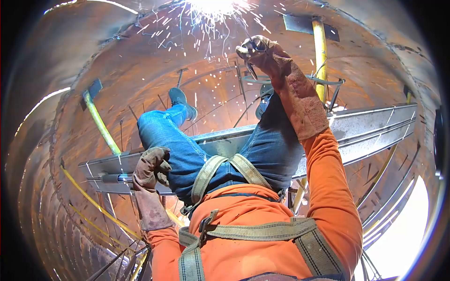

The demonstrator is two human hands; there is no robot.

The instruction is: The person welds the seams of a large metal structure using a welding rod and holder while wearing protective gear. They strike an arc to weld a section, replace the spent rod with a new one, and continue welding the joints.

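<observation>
My right hand (pixel 262 52), in a long brown leather glove, is raised at the upper middle, its fingers wrapped round a dark electrode holder (pixel 251 63). Above and left of it, a bright white arc (pixel 215 7) throws sparks downward at the top edge. My left hand (pixel 152 171), gloved too, rests low beside my bent left knee, near the metal beam; its fingers are curled, and whatever they may hold is hidden.
A grey metal beam (pixel 370 129) crosses beneath my legs. Yellow bars (pixel 320 54) stand against the curved rusty steel wall (pixel 126 61). Several thin rods and a cable lie around my feet. At lower right is a bright opening (pixel 403 229).
</observation>
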